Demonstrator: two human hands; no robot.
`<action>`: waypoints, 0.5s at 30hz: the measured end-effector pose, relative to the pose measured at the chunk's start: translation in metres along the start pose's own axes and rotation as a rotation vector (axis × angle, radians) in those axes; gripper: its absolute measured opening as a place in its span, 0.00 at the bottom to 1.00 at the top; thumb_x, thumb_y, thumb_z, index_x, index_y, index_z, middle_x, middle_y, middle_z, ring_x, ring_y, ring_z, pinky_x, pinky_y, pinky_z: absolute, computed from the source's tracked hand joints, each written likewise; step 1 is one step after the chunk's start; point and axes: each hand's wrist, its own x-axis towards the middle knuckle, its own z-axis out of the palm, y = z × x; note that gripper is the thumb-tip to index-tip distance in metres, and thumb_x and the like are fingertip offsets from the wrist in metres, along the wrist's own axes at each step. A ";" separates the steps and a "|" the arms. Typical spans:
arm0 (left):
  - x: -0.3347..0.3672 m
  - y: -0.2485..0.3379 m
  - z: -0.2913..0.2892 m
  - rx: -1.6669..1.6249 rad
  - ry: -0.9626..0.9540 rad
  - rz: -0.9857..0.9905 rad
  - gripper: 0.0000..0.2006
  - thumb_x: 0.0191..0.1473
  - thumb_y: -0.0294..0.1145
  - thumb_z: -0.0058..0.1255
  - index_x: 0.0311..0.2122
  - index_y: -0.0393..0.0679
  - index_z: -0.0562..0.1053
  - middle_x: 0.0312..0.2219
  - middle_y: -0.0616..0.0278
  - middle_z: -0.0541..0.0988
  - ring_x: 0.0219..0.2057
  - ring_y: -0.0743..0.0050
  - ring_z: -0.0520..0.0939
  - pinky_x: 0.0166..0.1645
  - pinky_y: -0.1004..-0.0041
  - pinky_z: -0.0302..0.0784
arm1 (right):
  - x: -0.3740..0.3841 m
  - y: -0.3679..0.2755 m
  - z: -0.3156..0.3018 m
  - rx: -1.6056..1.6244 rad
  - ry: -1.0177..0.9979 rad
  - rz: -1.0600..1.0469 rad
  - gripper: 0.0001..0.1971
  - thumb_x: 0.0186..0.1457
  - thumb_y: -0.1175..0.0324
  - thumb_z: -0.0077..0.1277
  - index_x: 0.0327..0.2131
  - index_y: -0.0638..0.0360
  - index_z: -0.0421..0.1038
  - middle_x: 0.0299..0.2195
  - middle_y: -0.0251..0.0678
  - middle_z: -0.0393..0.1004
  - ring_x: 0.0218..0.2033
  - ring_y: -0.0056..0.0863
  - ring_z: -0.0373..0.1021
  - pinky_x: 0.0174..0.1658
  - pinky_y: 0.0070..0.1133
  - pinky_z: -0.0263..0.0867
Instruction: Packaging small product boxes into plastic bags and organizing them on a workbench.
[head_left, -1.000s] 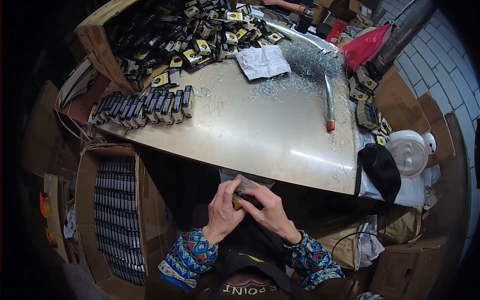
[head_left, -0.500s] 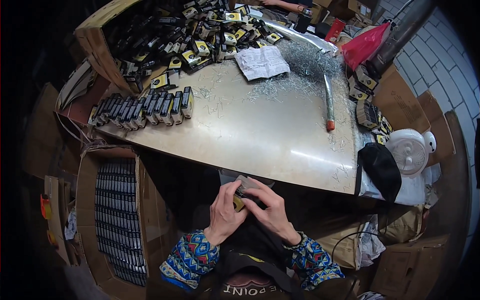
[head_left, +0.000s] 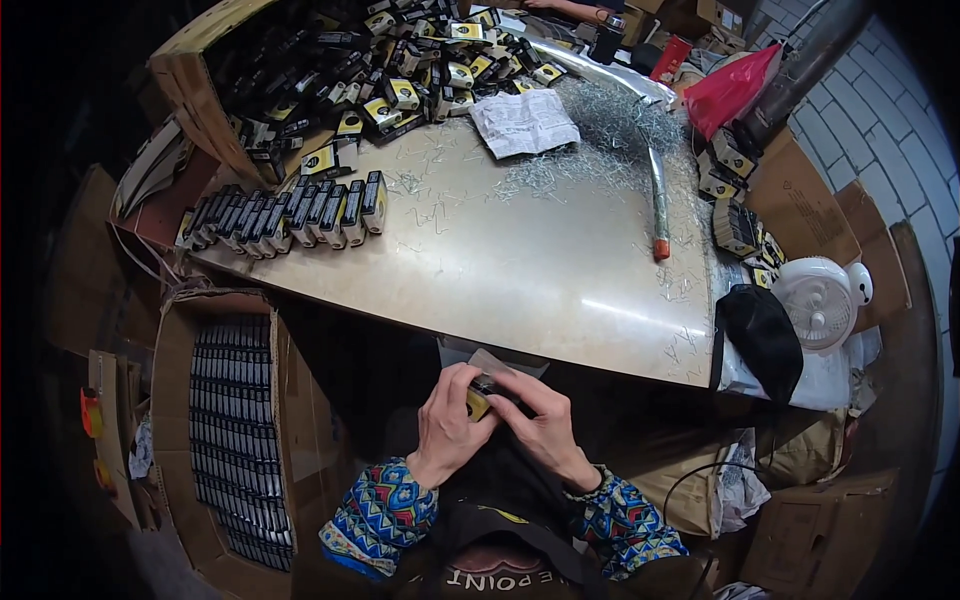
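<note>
In front of my body, just off the table's near edge, I hold a small black and yellow box (head_left: 478, 404) in both hands. My left hand (head_left: 448, 425) is closed round its left side. My right hand (head_left: 541, 418) grips the right side, with the thumb against the box and the fingers over its far end. A greyish-brown flap (head_left: 487, 361) stands up at that far end. My fingers cover much of the box, so what is inside it stays hidden.
A row of similar boxes (head_left: 330, 218) stands on the table (head_left: 480, 270), with a large heap of them (head_left: 400, 95) behind. Loose bent metal pieces (head_left: 610, 135) lie by crumpled paper (head_left: 525, 124). An open carton (head_left: 290, 400) of packed boxes sits left; a white fan (head_left: 815, 305) stands right.
The fingers of my right hand have shifted slightly at the far end of the box, and the flap there looks more upright. My left hand has hardly moved.
</note>
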 end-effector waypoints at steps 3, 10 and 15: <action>0.000 0.007 -0.001 0.010 -0.001 -0.094 0.32 0.39 0.30 0.65 0.51 0.41 0.63 0.40 0.47 0.74 0.39 0.43 0.79 0.40 0.60 0.77 | 0.000 -0.011 0.008 0.338 0.182 0.171 0.13 0.53 0.78 0.56 0.44 0.66 0.76 0.45 0.44 0.77 0.44 0.25 0.74 0.47 0.18 0.70; 0.000 0.012 0.002 0.081 -0.007 -0.130 0.31 0.41 0.29 0.63 0.50 0.38 0.62 0.35 0.48 0.73 0.36 0.42 0.77 0.37 0.57 0.74 | -0.002 -0.011 0.015 0.234 0.183 0.247 0.11 0.54 0.77 0.56 0.42 0.65 0.77 0.37 0.39 0.80 0.37 0.18 0.74 0.43 0.15 0.70; -0.001 0.007 0.005 0.092 0.019 -0.078 0.28 0.43 0.28 0.61 0.48 0.38 0.61 0.34 0.47 0.71 0.34 0.43 0.76 0.35 0.56 0.73 | 0.001 -0.009 0.018 0.315 0.221 0.311 0.11 0.54 0.76 0.57 0.41 0.68 0.77 0.35 0.39 0.80 0.35 0.19 0.75 0.40 0.16 0.71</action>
